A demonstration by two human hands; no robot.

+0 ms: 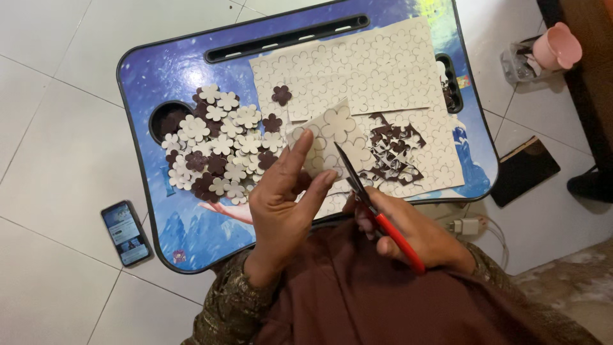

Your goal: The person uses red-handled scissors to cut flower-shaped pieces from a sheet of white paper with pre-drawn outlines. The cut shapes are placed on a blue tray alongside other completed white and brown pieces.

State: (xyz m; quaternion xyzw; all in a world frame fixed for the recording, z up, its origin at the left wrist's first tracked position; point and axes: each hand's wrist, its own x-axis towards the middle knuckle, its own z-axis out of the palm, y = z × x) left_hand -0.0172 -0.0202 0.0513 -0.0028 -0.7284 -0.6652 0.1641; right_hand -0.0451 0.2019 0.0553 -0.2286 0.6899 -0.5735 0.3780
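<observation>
My left hand [285, 198] pinches a small cream sheet piece [333, 137] printed with flower outlines, held above the lap tray. In my right hand [412, 233] are red-handled scissors [377, 207], their dark blades pointing up into the piece's lower edge. A heap of cut-out flowers [217, 144], cream and dark brown, lies on the tray's left half. Uncut flower sheets [364, 67] are stacked at the back right. Dark brown offcut scraps [393, 150] lie on a sheet right of the blades.
The blue lap tray [153, 70] stands on a white tiled floor. A phone [126, 232] with a lit screen lies on the floor at left. A pink cup [557, 46], a dark notebook [523, 169] and a white charger plug [467, 225] are at right.
</observation>
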